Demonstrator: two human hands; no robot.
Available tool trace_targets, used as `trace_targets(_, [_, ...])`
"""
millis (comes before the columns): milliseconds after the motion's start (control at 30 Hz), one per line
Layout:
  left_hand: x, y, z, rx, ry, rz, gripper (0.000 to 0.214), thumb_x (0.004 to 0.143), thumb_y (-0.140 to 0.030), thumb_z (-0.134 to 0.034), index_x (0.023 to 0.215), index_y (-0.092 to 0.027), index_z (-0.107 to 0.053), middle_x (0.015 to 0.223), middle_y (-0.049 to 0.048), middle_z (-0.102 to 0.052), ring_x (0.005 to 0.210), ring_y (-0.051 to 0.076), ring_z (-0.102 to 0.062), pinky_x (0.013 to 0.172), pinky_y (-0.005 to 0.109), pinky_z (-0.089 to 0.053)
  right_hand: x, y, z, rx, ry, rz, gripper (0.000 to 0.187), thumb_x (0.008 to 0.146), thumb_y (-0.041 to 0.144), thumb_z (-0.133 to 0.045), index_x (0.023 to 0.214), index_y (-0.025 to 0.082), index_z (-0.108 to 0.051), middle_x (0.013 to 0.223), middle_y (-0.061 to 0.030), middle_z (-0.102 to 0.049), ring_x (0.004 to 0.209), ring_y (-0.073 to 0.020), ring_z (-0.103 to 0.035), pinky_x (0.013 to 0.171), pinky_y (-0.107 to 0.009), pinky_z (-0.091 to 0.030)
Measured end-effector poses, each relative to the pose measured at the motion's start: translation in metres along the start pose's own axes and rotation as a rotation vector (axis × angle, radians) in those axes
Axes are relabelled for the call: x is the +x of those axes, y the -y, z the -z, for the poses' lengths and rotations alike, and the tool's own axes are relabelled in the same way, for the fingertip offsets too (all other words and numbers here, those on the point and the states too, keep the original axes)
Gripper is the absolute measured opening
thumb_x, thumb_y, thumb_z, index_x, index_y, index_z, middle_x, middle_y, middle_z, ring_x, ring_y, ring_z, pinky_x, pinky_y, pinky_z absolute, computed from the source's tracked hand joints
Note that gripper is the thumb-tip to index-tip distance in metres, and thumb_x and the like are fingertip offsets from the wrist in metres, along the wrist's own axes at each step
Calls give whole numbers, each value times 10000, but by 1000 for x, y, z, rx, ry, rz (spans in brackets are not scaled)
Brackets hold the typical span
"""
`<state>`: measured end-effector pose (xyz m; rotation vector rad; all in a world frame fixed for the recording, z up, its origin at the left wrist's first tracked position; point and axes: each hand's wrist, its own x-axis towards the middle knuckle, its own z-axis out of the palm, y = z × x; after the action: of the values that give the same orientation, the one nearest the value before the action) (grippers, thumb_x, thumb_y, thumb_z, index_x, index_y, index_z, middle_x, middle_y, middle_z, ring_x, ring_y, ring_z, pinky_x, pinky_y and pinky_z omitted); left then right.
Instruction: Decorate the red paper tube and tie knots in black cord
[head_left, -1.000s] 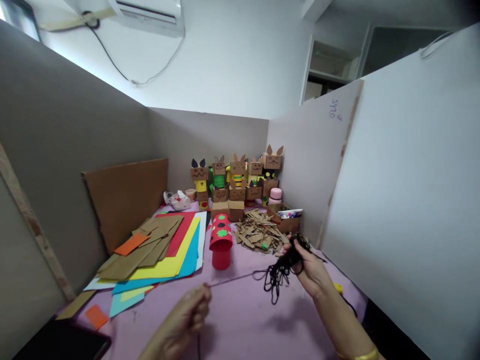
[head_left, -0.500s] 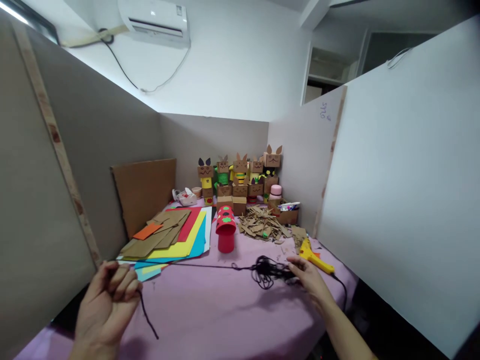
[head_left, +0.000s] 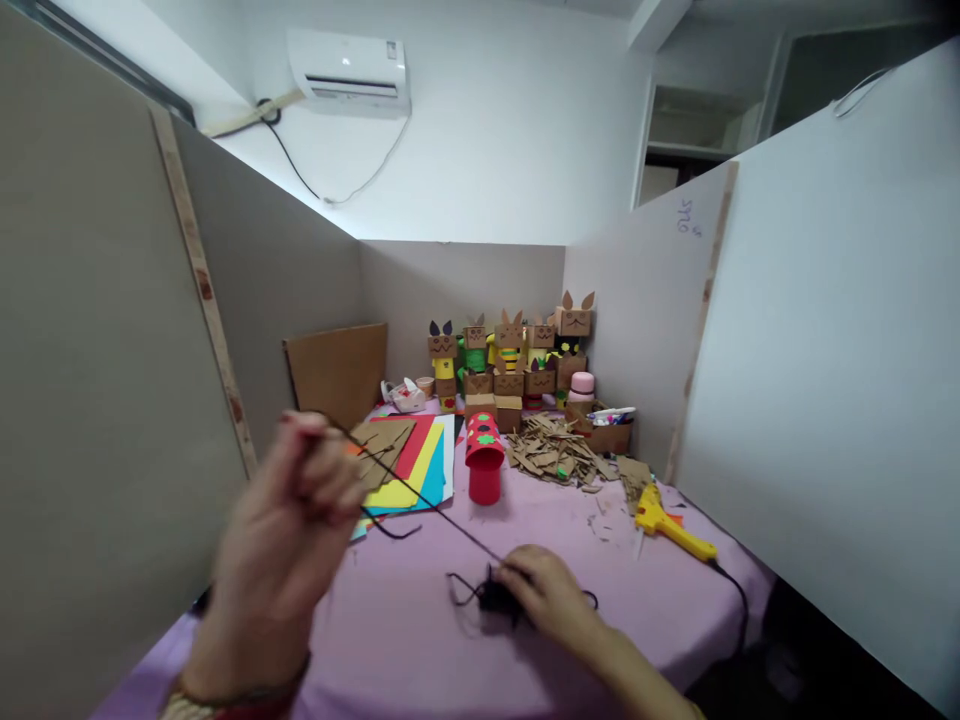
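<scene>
A strand of black yarn runs taut and slanting between my two hands above the table. Raised at the left and a little blurred, my left hand is closed around one part of it, and a loose end hangs below the fingers. Low over the cloth, my right hand pinches the yarn at its tangled bundle. Fingers partly cover that bundle, and small loops stick out to either side. Beyond the hands stands a red tube-shaped piece with coloured spots.
Coloured paper sheets and cardboard pieces lie at the left. Behind are several cardboard animal figures and a heap of cardboard scraps. A yellow glue gun with a cord rests at the right. Partition walls flank the table.
My left hand has risen and moved right. My right hand has come left and nearer, now closed on the bundle. The strand has gone from nearly level to slanting. The view has shifted left.
</scene>
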<state>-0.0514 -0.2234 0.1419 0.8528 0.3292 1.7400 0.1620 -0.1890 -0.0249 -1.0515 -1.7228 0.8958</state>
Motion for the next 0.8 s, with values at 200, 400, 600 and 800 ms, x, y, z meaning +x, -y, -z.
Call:
trace_targets(200, [40, 9, 51, 359, -241, -308, 110, 878, -247, -492, 776, -224, -527, 395, -137, -268, 326, 58, -174, 321, 129, -221, 1, -43, 58, 387, -253, -290, 340, 663, 516, -683, 714, 188, -607, 561, 53, -556, 532, -120, -477, 553, -262, -359])
trace_targets(400, [1, 166, 73, 636, 78, 280, 372, 565, -188, -737, 921, -116, -656, 544, -51, -584, 371, 55, -423, 356, 163, -323, 2, -31, 37, 730, -165, -364, 422, 566, 452, -801, 866, 193, -658, 776, -9, -707, 683, -142, -635, 654, -278, -480])
trace_targets(600, [-16, 209, 83, 791, 218, 350, 401, 596, -155, -585, 990, -123, -652, 737, 18, -649, 697, 177, -593, 649, 273, -464, -3, -34, 36, 693, -153, -313, 467, 472, 284, -886, 876, 164, -685, 762, -5, -692, 603, -90, -568, 518, -183, -415])
trace_targets(800, [-2, 181, 112, 952, 120, 290, 305, 614, -211, -561, 896, -152, -662, 707, 10, -625, 697, 200, -574, 677, 299, -420, -12, -38, 63, 657, -268, -341, 435, 525, 423, -829, 802, 179, -598, 525, 92, -468, 411, -26, -302, 387, -162, -175])
